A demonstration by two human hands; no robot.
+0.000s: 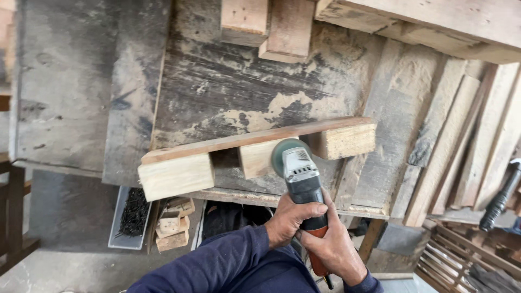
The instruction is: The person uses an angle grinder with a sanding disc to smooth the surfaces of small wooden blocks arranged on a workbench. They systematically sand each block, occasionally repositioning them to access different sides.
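- Far left: grey worn board (70, 81) forms the left part of the bench top; floor below it.
- Low left, under the bench edge: tray of dark nails (130, 217), and just beside it a stack of small wood offcuts (173, 225).
- Centre: workpiece (255, 149), a long slat fixed over three square blocks, lies on the bench (228, 87) with the block ends facing the camera. It runs slightly uphill to the right.
- Grinder (301, 182): green disc end is at the face of the middle block; touching or just off it, cannot tell. Grey head, black body, orange rear.
- Left hand (287, 220), blue sleeve, wrapped closed round the grinder body from the left.
- Right hand (334, 247) closed round the orange rear of the grinder, just behind the left hand; the two hands touch.
- Right: loose planks (461, 141) lean side by side.
- Far right edge: hammer (502, 198), dark handle, on the planks, well apart from the hands.
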